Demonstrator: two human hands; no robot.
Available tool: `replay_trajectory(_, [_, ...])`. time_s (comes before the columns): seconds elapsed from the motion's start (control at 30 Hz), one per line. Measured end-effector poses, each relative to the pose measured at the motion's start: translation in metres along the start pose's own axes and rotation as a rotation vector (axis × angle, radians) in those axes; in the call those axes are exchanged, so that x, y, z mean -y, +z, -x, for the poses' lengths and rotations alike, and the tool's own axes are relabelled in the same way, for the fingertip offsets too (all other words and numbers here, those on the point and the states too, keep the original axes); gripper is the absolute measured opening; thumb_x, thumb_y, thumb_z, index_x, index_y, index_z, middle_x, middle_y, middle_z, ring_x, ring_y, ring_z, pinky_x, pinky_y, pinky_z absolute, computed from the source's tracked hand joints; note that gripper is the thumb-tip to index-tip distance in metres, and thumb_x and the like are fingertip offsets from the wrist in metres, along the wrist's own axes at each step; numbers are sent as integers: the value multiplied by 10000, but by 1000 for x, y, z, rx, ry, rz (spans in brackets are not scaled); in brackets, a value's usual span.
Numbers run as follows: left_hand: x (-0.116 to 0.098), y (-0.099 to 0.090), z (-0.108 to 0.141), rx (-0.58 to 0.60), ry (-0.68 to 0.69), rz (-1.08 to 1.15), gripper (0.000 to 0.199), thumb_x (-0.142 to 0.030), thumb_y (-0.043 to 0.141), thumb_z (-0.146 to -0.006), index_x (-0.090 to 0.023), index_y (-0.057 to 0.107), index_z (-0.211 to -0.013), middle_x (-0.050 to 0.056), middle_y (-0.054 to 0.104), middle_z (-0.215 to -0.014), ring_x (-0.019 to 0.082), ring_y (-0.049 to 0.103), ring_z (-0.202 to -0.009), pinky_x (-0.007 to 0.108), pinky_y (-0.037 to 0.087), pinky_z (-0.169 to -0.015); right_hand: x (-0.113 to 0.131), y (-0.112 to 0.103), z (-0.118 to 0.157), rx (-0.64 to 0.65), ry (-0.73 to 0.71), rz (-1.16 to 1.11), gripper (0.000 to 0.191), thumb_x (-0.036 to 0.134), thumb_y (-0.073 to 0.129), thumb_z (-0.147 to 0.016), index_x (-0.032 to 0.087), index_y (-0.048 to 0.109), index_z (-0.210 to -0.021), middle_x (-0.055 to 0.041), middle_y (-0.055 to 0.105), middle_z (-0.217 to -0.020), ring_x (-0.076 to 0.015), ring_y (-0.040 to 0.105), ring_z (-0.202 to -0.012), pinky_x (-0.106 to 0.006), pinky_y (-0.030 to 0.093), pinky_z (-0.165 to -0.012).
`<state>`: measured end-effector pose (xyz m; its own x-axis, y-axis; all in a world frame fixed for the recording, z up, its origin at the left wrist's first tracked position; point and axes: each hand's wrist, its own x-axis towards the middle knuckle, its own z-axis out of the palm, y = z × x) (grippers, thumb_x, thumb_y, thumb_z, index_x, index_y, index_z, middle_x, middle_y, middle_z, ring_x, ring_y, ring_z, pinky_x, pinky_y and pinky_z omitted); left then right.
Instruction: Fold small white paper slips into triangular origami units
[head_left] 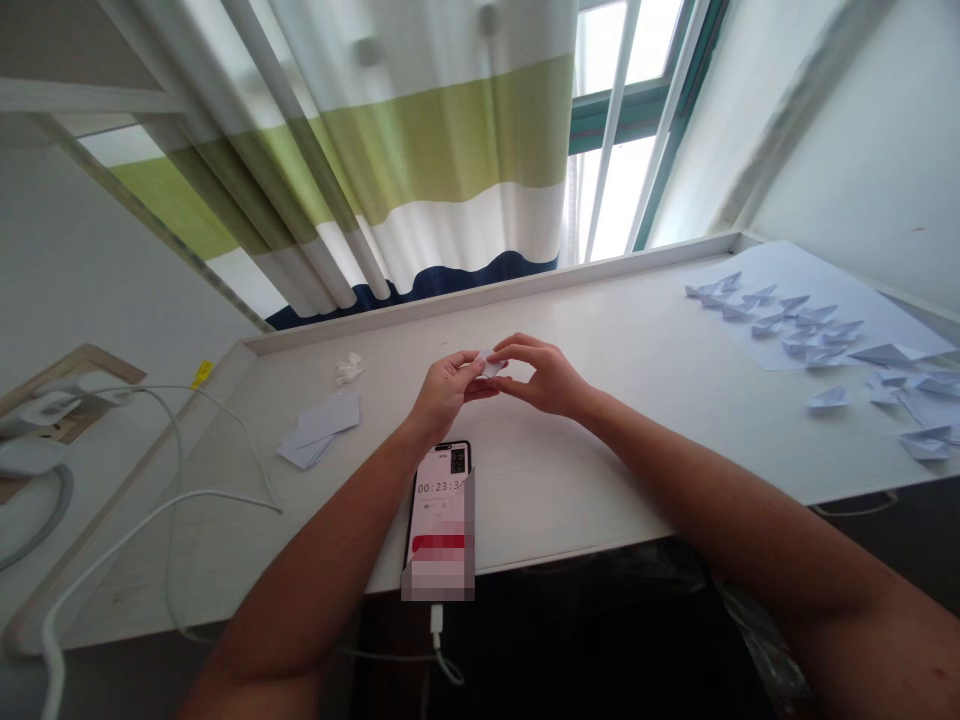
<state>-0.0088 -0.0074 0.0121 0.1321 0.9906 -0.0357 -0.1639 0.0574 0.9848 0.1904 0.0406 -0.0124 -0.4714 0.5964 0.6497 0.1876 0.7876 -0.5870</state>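
Observation:
A small folded piece of white paper (490, 366) is held up between both hands over the middle of the white table. My left hand (448, 388) pinches its left side between thumb and fingers. On the other side, my right hand (541, 376) has its index finger and thumb at the paper's right edge. The fingers partly cover the paper, so its exact folds cannot be made out. Just below my left hand lies a phone (442, 500) showing a running timer, its lower part blurred.
Several folded paper boats (796, 312) stand at the right, some on a large white sheet (757, 345). A stack of paper slips (322, 428) and a crumpled tissue (348, 369) lie left. White cables (112, 545) cross the left side near a power strip (64, 410).

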Motion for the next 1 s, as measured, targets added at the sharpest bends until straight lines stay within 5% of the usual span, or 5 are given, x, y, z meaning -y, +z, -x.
replay_trajectory(0.33, [6,-1,0,6,99,-82,475,-542,914,-852,-152,755,-1071,106,860,-992,238,838,-918,414,674,-923,5,8,2,-50,123,-148,166,315,841,-927,253,813,-1078,-83,777,-1161,-265,748,-1087,-509,622,-1006])
replay_trajectory(0.73, [5,0,2,152,184,-139,498,-604,863,-888,-157,806,-1101,105,855,-1018,252,845,-948,425,665,-956,4,6,-1,-161,97,-158,351,526,708,-1040,227,777,-869,-61,741,-942,-209,702,-847,-415,633,-809])
replay_trajectory(1.0, [6,1,1,127,216,-223,591,-655,852,-878,-150,753,-1169,137,859,-1061,296,850,-1005,442,653,-947,5,4,-2,-128,212,-281,340,573,772,-980,234,783,-991,-46,793,-1019,-215,744,-955,-491,653,-956])
